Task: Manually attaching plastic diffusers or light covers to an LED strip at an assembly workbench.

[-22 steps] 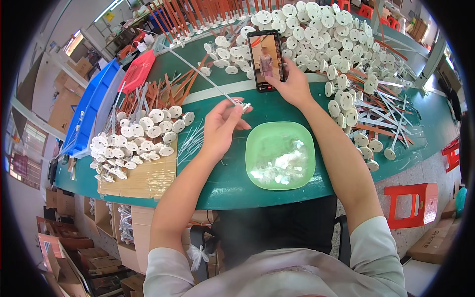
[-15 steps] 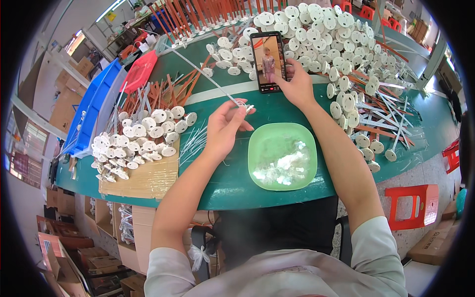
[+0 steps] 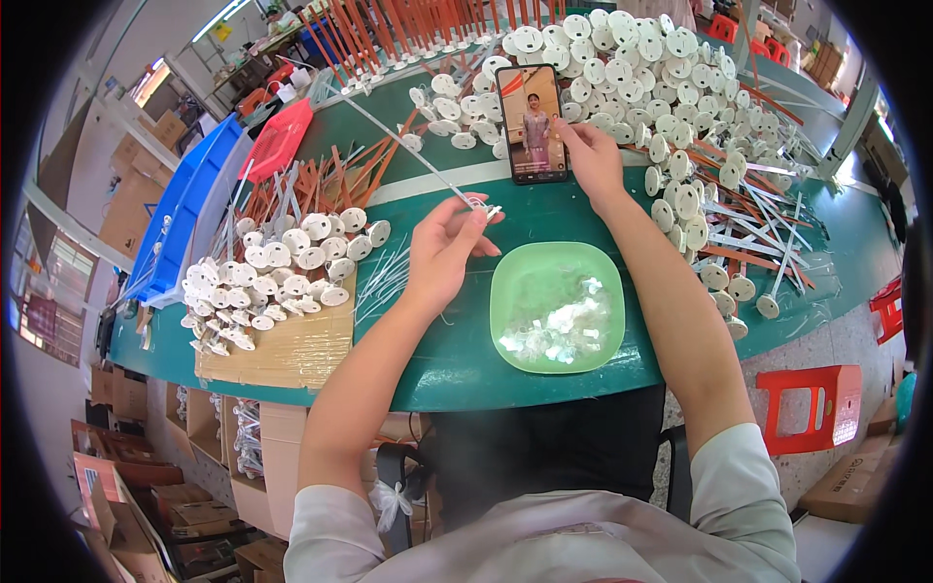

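My left hand (image 3: 442,248) pinches the near end of a long thin pale strip (image 3: 428,167), where a small white fitting (image 3: 491,211) with thin white wire sticks out past the fingertips. The strip slants up and left over the table. My right hand (image 3: 595,165) is at the right edge of an upright black smartphone (image 3: 533,126), fingers stretched toward its screen and holding nothing. A standing figure shows on the screen. Between my forearms sits a light green square dish (image 3: 505,291) with small clear and white pieces (image 3: 564,325) in it.
White round-headed parts (image 3: 632,58) on brown and grey strips pile up at the back right. Another heap (image 3: 282,267) covers cardboard (image 3: 292,340) at left, beside thin white wires (image 3: 384,282), a red basket (image 3: 277,141) and blue tray (image 3: 190,214). A red stool (image 3: 807,408) stands right.
My right hand has drawn back from the lower part of the screen to the phone's right edge. The screen picture has changed. My left hand keeps its hold on the strip.
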Available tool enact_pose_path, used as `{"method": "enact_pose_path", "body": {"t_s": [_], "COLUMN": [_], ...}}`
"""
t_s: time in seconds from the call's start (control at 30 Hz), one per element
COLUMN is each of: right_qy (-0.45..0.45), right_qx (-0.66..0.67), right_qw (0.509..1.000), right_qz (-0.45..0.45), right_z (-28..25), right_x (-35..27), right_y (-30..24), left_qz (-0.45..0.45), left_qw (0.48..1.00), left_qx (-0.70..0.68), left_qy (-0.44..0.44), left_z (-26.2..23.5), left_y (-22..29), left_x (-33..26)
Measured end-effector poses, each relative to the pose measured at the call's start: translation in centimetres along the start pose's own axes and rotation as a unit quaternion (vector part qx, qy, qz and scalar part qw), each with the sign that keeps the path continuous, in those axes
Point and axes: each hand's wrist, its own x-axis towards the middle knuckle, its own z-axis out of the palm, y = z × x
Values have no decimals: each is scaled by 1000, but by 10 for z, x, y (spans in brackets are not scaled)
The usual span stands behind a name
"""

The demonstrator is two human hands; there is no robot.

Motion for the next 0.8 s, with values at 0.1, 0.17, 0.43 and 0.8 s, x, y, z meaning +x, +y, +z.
{"method": "enact_pose_path", "body": {"t_s": [0.1, 0.17, 0.43, 0.8], "right_qy": [-7, -9, -18, -160], "right_qx": [-21, -39, -33, -129], "right_qw": [1000, 999, 999, 865], "right_qz": [-5, -8, -2, -458], "right_z": [-2, -1, -3, -10], "right_x": [0, 1, 1, -105], "right_y": [5, 5, 4, -116], "left_qz": [-2, 0, 1, 51], "left_qw": [1000, 1000, 1000, 998], "left_qx": [4, 3, 14, -31], "left_qy": [-1, -3, -7, -6], "left_z": [2, 1, 1, 6], "left_y": [-2, -2, -1, -3], "left_x": [0, 1, 1, -3]}}
